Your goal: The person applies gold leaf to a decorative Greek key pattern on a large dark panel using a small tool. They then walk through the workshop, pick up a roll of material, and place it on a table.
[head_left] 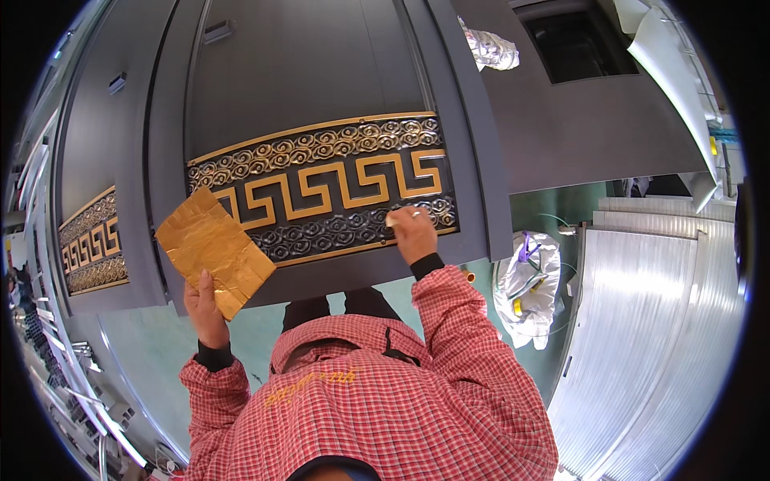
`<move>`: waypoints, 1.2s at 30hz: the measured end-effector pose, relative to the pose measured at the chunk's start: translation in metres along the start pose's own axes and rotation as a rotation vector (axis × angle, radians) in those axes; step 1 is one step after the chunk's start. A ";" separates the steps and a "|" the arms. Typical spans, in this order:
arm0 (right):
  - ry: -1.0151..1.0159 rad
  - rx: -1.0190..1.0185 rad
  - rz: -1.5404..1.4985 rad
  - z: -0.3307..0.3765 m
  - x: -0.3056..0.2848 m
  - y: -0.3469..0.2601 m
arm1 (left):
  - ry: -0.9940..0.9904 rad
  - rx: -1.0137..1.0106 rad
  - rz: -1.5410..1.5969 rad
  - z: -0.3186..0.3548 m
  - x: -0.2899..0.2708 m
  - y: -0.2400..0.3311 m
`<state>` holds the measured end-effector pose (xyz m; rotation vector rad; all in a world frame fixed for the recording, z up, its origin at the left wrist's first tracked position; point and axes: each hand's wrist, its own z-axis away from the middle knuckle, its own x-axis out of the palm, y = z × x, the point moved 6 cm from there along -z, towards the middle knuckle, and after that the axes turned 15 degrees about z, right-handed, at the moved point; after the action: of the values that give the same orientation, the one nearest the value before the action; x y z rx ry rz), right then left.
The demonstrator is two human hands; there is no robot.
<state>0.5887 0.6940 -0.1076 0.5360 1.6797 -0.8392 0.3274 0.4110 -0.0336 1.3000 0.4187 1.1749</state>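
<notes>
My left hand (pixel 207 313) grips the lower edge of a gold-coated rectangular sheet (pixel 215 250), its thumb on top; the sheet is creased and overlaps the panel's left corner. My right hand (pixel 419 239) pinches a small pale pad (pixel 391 219), whose exact kind I cannot make out, at the lower band of swirls (pixel 317 236). That band is mostly black, with gold on its raised lines at the right end. Above it runs a gold key-pattern band (pixel 349 186), then an upper swirl band (pixel 317 146) with gold highlights. All belong to a dark grey door (pixel 309 60) lying before me.
A second dark door with a similar decorated band (pixel 95 240) lies to the left. Right of me, a white plastic bag (pixel 539 321) sits on the green floor. Ribbed, shiny panels (pixel 642 313) stand beyond it. A foil-wrapped piece (pixel 492 50) juts beside the door's far right edge.
</notes>
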 end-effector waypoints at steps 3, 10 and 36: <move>0.068 0.101 0.139 0.000 -0.017 0.043 | 0.031 0.028 0.029 0.014 0.013 0.006; 0.055 -0.177 -0.123 -0.001 0.018 -0.025 | 0.000 0.015 0.006 0.018 0.010 -0.002; 0.210 -0.058 -0.142 0.008 0.024 -0.037 | -0.033 0.001 -0.007 0.002 -0.023 0.022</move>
<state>0.5608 0.6627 -0.1219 0.4820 1.9468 -0.8567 0.3101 0.3873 -0.0216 1.3157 0.3994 1.1461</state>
